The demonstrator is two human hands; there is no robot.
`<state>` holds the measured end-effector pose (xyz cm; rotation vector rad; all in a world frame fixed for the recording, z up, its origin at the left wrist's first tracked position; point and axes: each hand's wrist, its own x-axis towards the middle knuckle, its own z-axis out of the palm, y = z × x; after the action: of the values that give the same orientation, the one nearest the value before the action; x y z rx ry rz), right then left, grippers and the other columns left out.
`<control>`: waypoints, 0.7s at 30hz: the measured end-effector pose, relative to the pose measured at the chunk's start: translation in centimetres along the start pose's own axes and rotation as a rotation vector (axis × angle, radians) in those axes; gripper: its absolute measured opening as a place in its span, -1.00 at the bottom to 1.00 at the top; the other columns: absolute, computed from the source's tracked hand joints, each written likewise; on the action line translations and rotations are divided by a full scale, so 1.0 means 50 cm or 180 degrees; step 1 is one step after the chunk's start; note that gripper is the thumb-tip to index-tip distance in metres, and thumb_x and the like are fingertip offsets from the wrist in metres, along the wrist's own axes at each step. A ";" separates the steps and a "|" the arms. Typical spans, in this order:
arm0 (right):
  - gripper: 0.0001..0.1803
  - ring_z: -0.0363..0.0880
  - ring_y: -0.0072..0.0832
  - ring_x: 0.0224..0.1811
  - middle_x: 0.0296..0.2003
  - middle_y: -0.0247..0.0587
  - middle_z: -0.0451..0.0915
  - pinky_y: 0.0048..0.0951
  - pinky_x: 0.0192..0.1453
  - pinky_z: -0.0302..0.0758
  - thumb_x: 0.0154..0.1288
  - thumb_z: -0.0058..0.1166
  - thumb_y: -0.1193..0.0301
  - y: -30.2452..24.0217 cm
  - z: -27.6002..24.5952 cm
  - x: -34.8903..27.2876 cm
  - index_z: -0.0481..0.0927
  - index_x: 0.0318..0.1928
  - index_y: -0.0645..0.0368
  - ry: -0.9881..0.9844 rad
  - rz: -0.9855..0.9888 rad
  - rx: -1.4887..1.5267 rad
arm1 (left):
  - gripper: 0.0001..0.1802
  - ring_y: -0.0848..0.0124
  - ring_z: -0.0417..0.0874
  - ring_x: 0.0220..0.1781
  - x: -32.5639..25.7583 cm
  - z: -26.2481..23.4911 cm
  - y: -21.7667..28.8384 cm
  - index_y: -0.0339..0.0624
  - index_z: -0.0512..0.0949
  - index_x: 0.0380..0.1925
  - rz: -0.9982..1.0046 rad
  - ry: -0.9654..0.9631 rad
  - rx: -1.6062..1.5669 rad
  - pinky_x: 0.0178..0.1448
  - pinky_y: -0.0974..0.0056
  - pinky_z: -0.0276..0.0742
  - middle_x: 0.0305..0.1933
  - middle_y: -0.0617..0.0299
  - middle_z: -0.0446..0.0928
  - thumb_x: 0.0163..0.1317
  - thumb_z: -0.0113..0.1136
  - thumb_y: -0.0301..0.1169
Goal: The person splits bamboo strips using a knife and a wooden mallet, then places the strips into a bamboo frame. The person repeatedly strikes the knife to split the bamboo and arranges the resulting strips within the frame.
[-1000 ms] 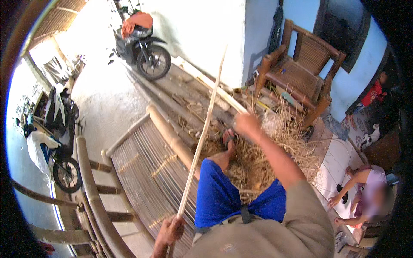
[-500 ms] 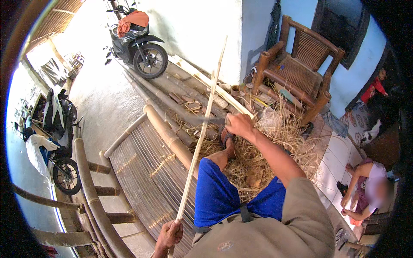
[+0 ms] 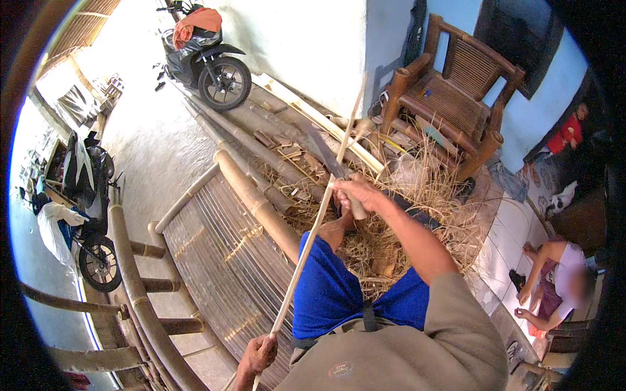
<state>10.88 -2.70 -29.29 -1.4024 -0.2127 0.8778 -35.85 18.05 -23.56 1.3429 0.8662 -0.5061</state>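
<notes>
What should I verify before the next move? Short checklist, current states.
1. Grip of left hand on pale strip: ok.
2. Grip of right hand on knife: ok, held by its wooden handle.
3. Knife's tip pointing away from left hand: ok.
4. Knife's edge touching pale strip: cannot tell.
5. Foot well clear of knife: cannot tell; they lie close in this view.
6. Other person apart from knife: ok, off to the right.

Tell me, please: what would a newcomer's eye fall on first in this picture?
Probably the long pale bamboo strip slanting across the middle, its lower part in the left hand. Next comes the wooden-handled knife in the right hand, pointing to the upper left. The heap of straw-coloured shavings right of centre and the brown bamboo armchair at upper right also stand out.
</notes>
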 end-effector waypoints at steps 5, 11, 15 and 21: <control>-0.77 0.35 -0.65 -0.68 -0.65 -0.52 0.42 -0.50 -0.60 0.38 0.30 0.25 0.21 0.016 0.070 0.022 0.50 -0.34 0.02 0.0029 0.0671 0.1056 | -0.47 0.58 0.17 -0.73 -0.006 0.015 0.000 -0.04 0.33 -0.61 -0.0066 -0.0045 0.0259 -0.64 0.36 0.10 -0.70 0.44 0.23 0.46 0.01 0.05; -0.80 0.39 -0.60 -0.68 -0.65 -0.42 0.43 -0.49 -0.62 0.38 0.29 0.22 0.30 0.065 0.168 0.015 0.51 -0.38 0.09 0.0034 0.0451 0.0995 | -0.40 0.45 0.36 -0.71 0.018 0.050 0.067 -0.18 0.48 -0.46 0.0653 -0.0246 0.0322 -0.57 0.33 0.31 -0.70 0.30 0.34 0.48 -0.11 0.14; -0.76 0.43 -0.60 -0.73 -0.67 -0.38 0.49 -0.53 -0.71 0.32 0.25 0.25 0.27 0.102 0.258 -0.059 0.54 -0.41 0.15 -0.0552 0.0345 0.0239 | -0.46 0.49 0.44 -0.68 0.121 0.089 0.160 -0.28 0.50 -0.03 0.1331 -0.0214 -0.0168 -0.56 0.39 0.38 -0.61 0.31 0.40 0.53 -0.15 0.04; -0.65 0.71 -0.02 -0.42 -0.52 -0.02 0.69 0.19 0.06 0.42 0.15 0.20 0.04 0.081 0.214 -0.122 0.63 -0.39 0.08 0.0370 -0.1543 -0.3655 | -0.64 0.56 0.34 -0.65 0.231 0.101 0.214 -0.24 0.48 0.02 0.1083 0.0080 -0.0197 -0.60 0.39 0.31 -0.56 0.37 0.33 0.53 -0.11 -0.17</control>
<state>-1.45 1.22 -28.56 -2.2935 -1.0353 0.2089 -19.52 16.98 -25.92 1.4063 0.6496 -0.1965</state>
